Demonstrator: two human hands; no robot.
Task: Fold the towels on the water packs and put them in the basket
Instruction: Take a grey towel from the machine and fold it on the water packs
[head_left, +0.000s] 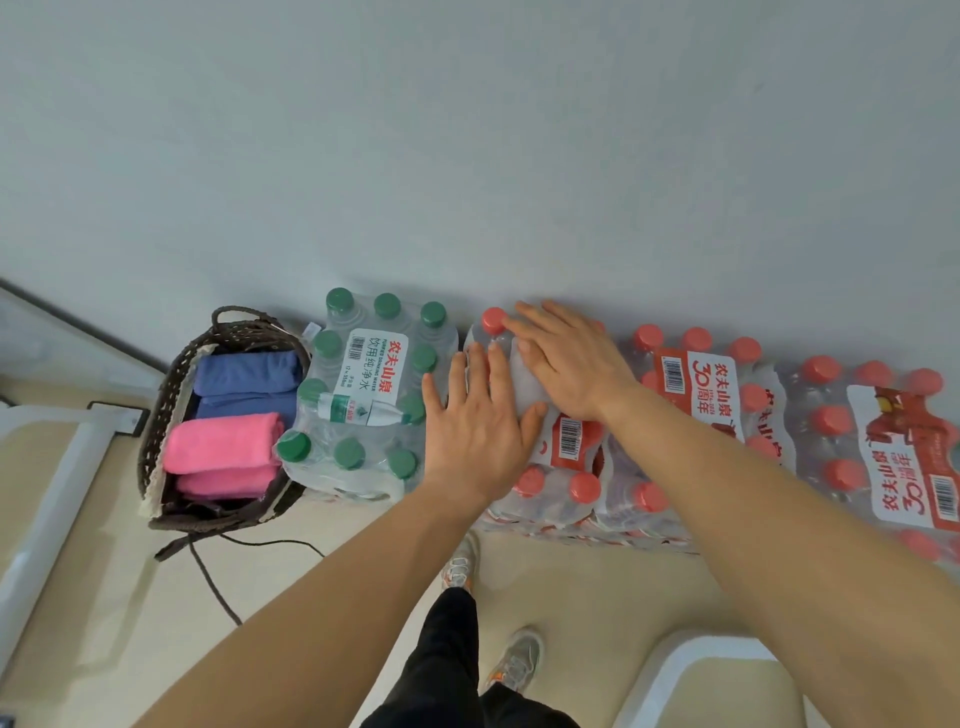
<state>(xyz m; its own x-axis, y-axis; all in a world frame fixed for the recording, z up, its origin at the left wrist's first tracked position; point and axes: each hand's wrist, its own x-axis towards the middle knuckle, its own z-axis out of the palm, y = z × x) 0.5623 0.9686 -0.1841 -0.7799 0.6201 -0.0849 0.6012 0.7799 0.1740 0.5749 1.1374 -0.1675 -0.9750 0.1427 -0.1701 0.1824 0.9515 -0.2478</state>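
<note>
The left hand (470, 426) and right hand (566, 364) are pressing flat, fingers released, on the red-capped water pack (571, 441); folded pink towels (223, 441) are lying in the woven basket (171, 384).

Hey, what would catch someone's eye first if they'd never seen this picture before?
Dead centre, the left hand and right hand lie spread flat on a red-capped water pack. At far left, beside a green-capped pack, a dark woven basket holds pink towels and blue towels.
</note>
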